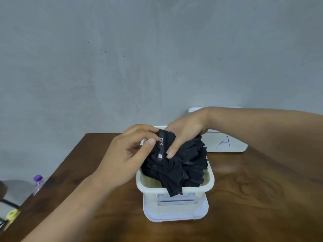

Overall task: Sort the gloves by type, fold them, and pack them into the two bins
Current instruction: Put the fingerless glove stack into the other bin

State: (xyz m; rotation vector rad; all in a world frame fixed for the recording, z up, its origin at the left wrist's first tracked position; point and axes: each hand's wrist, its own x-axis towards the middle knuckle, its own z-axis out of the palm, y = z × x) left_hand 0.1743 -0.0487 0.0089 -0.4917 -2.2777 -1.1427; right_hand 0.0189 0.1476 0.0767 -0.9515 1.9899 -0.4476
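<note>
Gloves of black fabric (pixel 185 165) are heaped in a white bin (pixel 208 187) that stands on a brown wooden table (pixel 262 198), and the heap rises above the bin's rim. At the bin's near wall one loose end of black fabric is draped over the rim and hangs outside. Beneath the bin a flat white piece (pixel 174 216), possibly its lid, can be seen. On top of the heap, toward the bin's far left corner, lies the top glove (pixel 163 145), and its lettered band runs roughly from the bin's far end toward its near end. That band is pinched between thumb and forefinger by the left hand (pixel 122 159), which reaches in from the bin's left side. The same glove is gripped from the far right by the right hand (pixel 183 135), fingers curled over it and thumb pressed onto the fabric. Since the glove sits between both hands and directly above the heap, a downward tuck into the bin is judged likely. Behind the bin to its right, a second white bin marked "A" (pixel 227 142) is seen. Farthest back a plain grey wall is seen.
</note>
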